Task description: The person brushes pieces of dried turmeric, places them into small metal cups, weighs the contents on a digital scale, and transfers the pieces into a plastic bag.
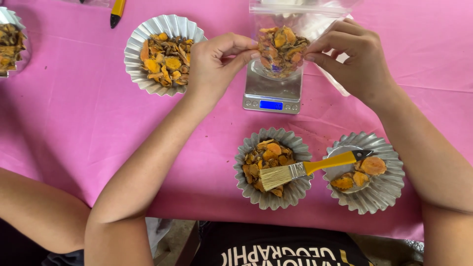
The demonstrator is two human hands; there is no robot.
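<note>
bag upright, mouth up | left hand, right hand pinch its sides

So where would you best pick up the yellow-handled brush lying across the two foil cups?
Grip the brush by its yellow handle, in the gap between the two foil cups, coming from above. The handle bridges both rims there, bare and raised, while the bristles rest on the dried slices.

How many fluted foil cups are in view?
4: one upper centre-left, two near the bottom edge, centre and right, and one cut off at the top-left edge. More may lie outside the frame.
</note>
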